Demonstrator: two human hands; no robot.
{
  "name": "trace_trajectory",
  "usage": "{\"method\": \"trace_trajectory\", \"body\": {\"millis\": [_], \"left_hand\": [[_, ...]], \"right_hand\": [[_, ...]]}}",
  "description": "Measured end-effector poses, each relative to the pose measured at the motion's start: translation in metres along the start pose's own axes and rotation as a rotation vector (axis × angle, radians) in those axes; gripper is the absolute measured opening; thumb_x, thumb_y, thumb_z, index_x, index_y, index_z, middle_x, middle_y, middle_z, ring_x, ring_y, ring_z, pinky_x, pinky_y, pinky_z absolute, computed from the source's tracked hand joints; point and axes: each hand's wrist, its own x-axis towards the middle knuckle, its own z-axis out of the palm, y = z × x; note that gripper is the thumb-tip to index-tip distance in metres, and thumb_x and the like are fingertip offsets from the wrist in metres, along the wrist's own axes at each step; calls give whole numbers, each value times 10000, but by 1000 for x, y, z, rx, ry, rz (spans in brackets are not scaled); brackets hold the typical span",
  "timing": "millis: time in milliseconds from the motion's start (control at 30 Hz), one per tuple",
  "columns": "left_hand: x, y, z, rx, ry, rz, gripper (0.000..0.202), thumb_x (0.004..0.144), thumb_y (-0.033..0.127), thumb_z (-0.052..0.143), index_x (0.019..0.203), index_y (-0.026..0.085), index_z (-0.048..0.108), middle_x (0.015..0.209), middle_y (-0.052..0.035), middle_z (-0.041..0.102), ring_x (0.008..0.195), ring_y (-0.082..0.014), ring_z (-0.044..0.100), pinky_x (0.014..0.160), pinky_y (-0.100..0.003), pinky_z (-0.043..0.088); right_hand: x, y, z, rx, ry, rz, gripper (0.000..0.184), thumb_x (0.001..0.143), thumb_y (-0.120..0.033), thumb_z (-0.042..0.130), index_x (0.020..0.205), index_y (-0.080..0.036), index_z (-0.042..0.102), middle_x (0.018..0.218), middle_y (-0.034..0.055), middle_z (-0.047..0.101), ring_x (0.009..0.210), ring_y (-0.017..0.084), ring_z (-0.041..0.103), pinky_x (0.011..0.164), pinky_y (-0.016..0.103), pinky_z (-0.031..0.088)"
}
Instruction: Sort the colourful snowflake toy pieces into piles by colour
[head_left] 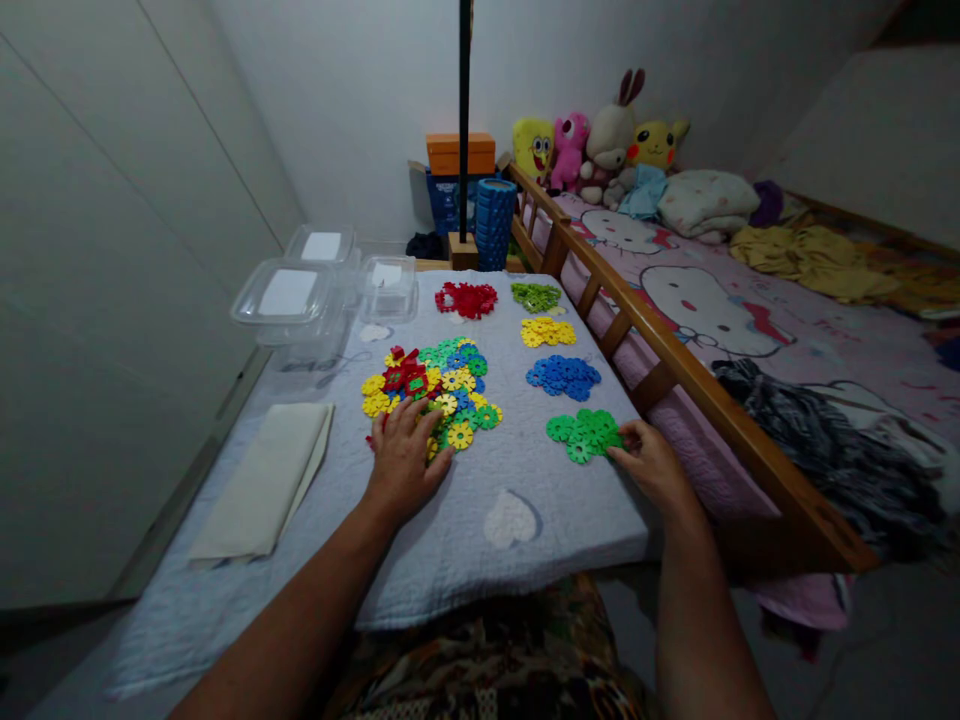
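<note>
My left hand lies with fingers spread over the near side of a mixed pile of flower-shaped plastic discs, coloured yellow, green, blue and red. At the right, my right hand pinches the edge of a green disc at its own pile of green discs. Behind that lie a blue disc pile, a yellow disc pile and a light green pile. A pile of red pieces sits at the far middle. Fingers partly hide the mixed pile.
Clear plastic boxes with white labels stand at the back left of the cloth-covered table. A folded beige cloth lies at the left. A wooden bed rail borders the right edge, and a black pole rises behind.
</note>
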Motion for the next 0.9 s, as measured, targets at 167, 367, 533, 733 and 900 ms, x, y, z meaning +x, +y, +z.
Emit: {"method": "trace_trajectory", "body": {"millis": [167, 367, 533, 733, 900], "left_hand": [[0, 1, 0, -2, -3, -8, 470, 915, 429, 551, 1322, 200, 605, 1475, -178, 533, 1444, -374, 387, 1191, -649, 207], [-1, 1, -2, -24, -11, -27, 480, 910, 433, 549, 1335, 216, 601, 1486, -167, 524, 1454, -374, 373, 1205, -641, 193], [0, 3, -5, -27, -18, -54, 468, 905, 435, 559, 1327, 238, 603, 1491, -151, 522, 1462, -370, 360, 1209, -632, 186], [1, 2, -7, -5, 12, -95, 495, 900, 438, 570, 1344, 219, 590, 1509, -163, 500, 1469, -379, 343, 1207, -632, 195], [-2, -1, -7, 19, 25, -133, 651, 842, 514, 659, 1406, 211, 536, 1547, -176, 448, 1479, -397, 316, 1213, -635, 170]], "right_hand": [[-3, 1, 0, 76, -37, 3, 204, 757, -366, 649, 886, -214, 605, 859, 29, 628, 813, 212, 598, 765, 334, 463], [-7, -5, -4, 102, 55, 31, 156, 773, -332, 562, 865, -218, 616, 843, 37, 643, 787, 219, 608, 745, 345, 472], [-4, -47, 9, 128, 146, -40, 138, 805, -304, 539, 851, -216, 635, 856, 58, 653, 806, 223, 612, 762, 349, 479], [6, -129, 69, 103, -217, -349, 132, 852, -182, 544, 910, -207, 659, 917, 59, 643, 842, 201, 603, 805, 328, 486], [13, -157, 113, -87, -236, -345, 286, 859, -177, 619, 1142, -197, 652, 1113, 114, 601, 1081, 260, 576, 960, 370, 468]]}}
